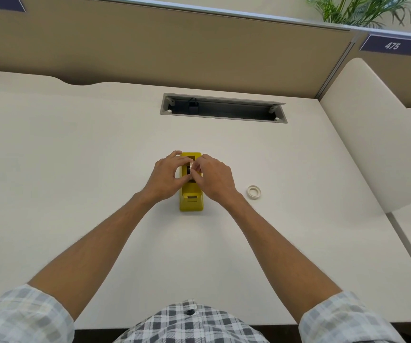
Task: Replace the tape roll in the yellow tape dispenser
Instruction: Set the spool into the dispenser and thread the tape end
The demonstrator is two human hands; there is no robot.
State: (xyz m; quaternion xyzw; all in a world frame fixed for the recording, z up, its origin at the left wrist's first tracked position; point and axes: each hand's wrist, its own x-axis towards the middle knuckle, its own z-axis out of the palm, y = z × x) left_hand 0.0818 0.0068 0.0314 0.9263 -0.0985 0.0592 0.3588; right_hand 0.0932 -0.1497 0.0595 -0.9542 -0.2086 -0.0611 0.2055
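Note:
The yellow tape dispenser [191, 199] stands in the middle of the white desk [75, 149], its cutter end toward me. My left hand [166, 178] wraps its left side, fingers over the top. My right hand [212, 178] pinches at the dispenser's open well, where a dark spool [188, 169] shows between my fingertips. Whether tape is on the spool is hidden by my fingers. A white tape roll [253, 192] lies flat on the desk to the right of the dispenser, apart from both hands.
A grey cable slot [224, 108] with a black plug is cut into the desk behind the dispenser. Tan partition walls [150, 45] close the back. A white side panel [372, 134] bounds the right.

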